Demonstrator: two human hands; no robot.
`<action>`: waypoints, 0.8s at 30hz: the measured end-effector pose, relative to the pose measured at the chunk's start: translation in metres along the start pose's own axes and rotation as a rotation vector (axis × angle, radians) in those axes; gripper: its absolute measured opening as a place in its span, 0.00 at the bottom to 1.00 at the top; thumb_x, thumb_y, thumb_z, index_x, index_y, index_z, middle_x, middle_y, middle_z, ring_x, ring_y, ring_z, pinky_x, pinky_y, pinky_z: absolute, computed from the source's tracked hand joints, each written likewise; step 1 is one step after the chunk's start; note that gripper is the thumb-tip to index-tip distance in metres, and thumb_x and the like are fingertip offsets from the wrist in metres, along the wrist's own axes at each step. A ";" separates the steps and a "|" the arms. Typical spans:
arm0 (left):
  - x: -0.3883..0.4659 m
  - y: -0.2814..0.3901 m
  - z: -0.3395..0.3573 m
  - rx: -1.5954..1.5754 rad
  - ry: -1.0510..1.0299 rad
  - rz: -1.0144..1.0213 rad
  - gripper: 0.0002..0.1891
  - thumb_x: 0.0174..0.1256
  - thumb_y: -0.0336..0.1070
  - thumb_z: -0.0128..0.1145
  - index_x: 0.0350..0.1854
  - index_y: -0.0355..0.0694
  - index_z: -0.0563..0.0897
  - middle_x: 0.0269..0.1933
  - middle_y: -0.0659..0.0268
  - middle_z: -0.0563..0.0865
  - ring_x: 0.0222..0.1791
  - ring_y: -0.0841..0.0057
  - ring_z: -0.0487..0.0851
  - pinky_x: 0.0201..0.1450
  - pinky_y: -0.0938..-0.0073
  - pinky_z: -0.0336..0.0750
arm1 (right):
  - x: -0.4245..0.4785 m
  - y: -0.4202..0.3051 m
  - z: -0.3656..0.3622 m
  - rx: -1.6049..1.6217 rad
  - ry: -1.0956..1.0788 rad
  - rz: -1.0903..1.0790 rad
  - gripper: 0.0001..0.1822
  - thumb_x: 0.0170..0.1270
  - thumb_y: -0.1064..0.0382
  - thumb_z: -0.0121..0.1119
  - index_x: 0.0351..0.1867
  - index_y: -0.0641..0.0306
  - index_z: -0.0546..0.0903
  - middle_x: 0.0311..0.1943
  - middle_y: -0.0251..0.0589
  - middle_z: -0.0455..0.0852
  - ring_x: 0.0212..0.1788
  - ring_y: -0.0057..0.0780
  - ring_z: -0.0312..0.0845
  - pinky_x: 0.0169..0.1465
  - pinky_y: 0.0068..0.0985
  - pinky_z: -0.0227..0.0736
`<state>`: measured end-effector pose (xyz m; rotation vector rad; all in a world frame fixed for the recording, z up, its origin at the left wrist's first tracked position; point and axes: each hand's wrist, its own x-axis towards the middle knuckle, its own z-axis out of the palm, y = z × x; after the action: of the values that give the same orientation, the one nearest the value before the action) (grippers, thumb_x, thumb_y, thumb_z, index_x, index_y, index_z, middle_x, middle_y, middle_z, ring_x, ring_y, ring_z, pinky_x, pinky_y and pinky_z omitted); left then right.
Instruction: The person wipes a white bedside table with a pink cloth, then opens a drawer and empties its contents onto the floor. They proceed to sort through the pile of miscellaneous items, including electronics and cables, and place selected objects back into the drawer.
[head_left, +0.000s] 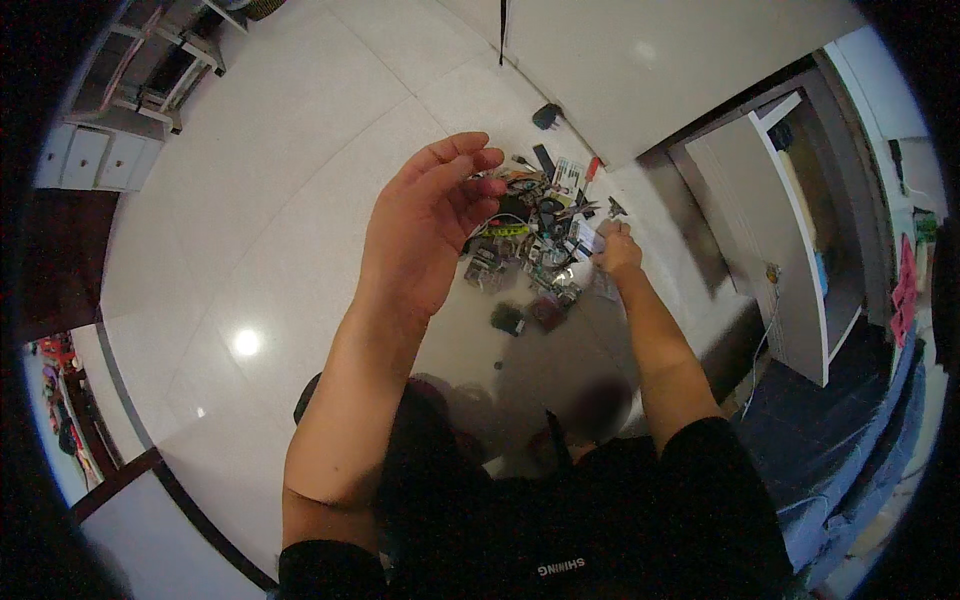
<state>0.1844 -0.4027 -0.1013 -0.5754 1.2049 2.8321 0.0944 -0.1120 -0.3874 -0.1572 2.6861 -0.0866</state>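
My left hand (427, 214) is raised over the tiled floor, palm turned right, its fingers loosely curled around nothing visible. Beyond its fingertips lies a pile of small hardware and electronic parts (536, 244), many in clear bags. My right hand (620, 249) is low at the pile's right edge, beside a white-labelled packet (585, 237); whether it grips this is unclear. In and around the pile are a yellow-green strip (505, 231), a white cable (511, 217), a printed card (568, 177), a red-handled screwdriver (592, 169) and a black bar-shaped object (544, 160).
A black plug adapter (547, 116) lies by the base of a pale panel (675, 67). On the right, a drawer (772, 247) stands pulled out near blue cloth (862, 465). A small white drawer unit (90, 157) is far left. A green item (508, 318) lies nearer me.
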 end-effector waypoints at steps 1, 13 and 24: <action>0.000 -0.001 0.000 0.002 0.002 -0.002 0.13 0.63 0.30 0.49 0.49 0.33 0.74 0.43 0.60 0.80 0.37 0.76 0.79 0.41 0.80 0.74 | 0.001 0.002 0.003 0.025 0.018 0.002 0.34 0.42 0.61 0.69 0.52 0.61 0.66 0.50 0.51 0.72 0.49 0.48 0.75 0.48 0.37 0.74; -0.005 -0.004 0.002 0.039 0.040 -0.002 0.12 0.63 0.30 0.48 0.48 0.34 0.75 0.42 0.62 0.81 0.38 0.77 0.79 0.41 0.79 0.73 | 0.014 0.057 -0.033 1.144 -0.248 0.125 0.10 0.58 0.61 0.61 0.33 0.66 0.78 0.21 0.35 0.78 0.18 0.19 0.71 0.22 0.19 0.68; 0.002 0.000 -0.008 -0.044 0.004 -0.014 0.13 0.65 0.32 0.49 0.49 0.33 0.74 0.42 0.62 0.81 0.37 0.76 0.79 0.45 0.77 0.75 | 0.087 -0.042 0.003 0.877 0.224 0.101 0.14 0.55 0.56 0.60 0.34 0.65 0.82 0.24 0.38 0.82 0.27 0.26 0.77 0.34 0.24 0.70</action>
<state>0.1846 -0.4084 -0.1071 -0.5895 1.1375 2.8539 0.0220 -0.1645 -0.4240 0.2751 2.5912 -1.2723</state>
